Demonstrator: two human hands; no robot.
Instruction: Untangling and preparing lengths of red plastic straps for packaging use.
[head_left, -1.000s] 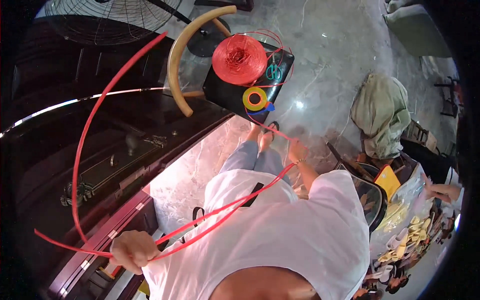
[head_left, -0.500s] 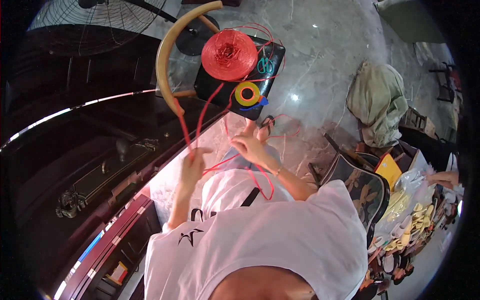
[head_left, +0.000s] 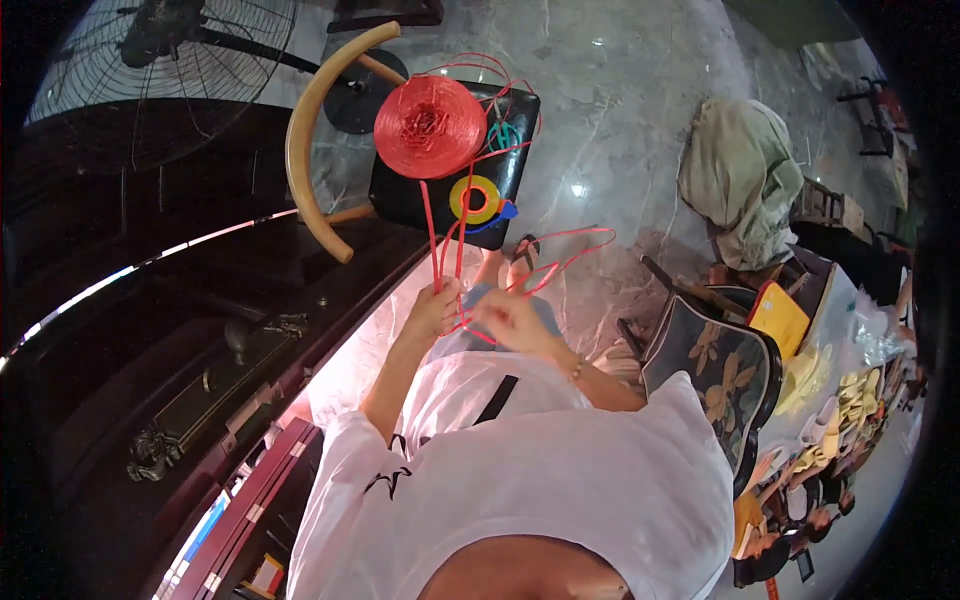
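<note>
My left hand [head_left: 434,308] is closed around strands of red plastic twine [head_left: 431,225], which rise from its fingers toward the seat. Beside it, my right hand [head_left: 508,322] is slightly blurred, its fingers curled in at the twine. A short length crosses between the hands, and a loose loop trails out past the right one. The big red twine spool [head_left: 428,128] lies on a black chair seat [head_left: 398,196]. On that seat are also a yellow tape roll [head_left: 474,201] with a blue piece at its edge, and teal-handled scissors [head_left: 503,137].
A curved wooden chair back [head_left: 300,150] borders the seat, with a standing fan [head_left: 165,75] behind. Dark carved furniture [head_left: 210,400] runs along my left. On my right are a patterned chair [head_left: 700,370], a cloth-covered heap [head_left: 740,180] and piled shoes [head_left: 850,410].
My left hand has moved right, close to my right hand, bringing the strands together. The twine at my right hand now forms a loop farther out. The view has shifted slightly.
</note>
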